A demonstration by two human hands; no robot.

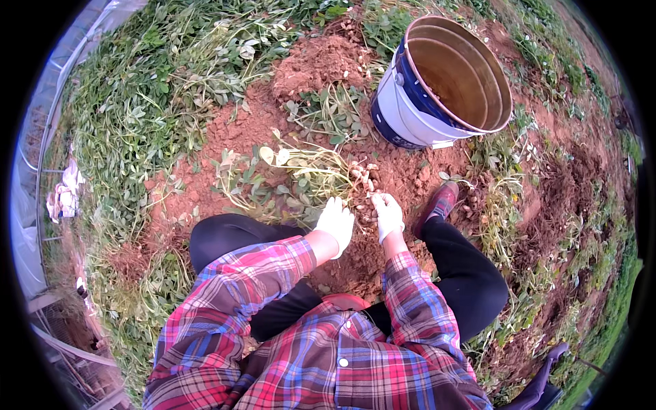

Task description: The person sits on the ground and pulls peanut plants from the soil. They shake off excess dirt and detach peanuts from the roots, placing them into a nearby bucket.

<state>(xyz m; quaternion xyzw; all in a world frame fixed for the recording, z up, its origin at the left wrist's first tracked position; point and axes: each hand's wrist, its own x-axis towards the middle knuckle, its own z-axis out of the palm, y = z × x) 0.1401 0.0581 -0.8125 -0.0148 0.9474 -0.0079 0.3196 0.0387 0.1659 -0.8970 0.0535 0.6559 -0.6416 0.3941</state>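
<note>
A pulled peanut plant (320, 171) lies before me, its yellow-green stems pointing left and its cluster of peanut pods (363, 174) at the right end. My left hand (336, 223), in a white glove, is closed on the stems near the roots. My right hand (388, 211), also white-gloved, has its fingertips pinched at the lower edge of the pods and roots; what lies between them is too small to tell. Beyond my right hand stands a tall metal bucket (420, 115), blue and white outside, tilted in view, its inside brownish; its bottom is hard to make out.
Heaped peanut plants (148, 102) cover the ground at the left, and more plants with roots lie at the right. Loose reddish soil (323, 64) rises left of the bucket. My shoe (443, 200) is below it. Another person's purple sleeve or leg (535, 384) shows at the lower right.
</note>
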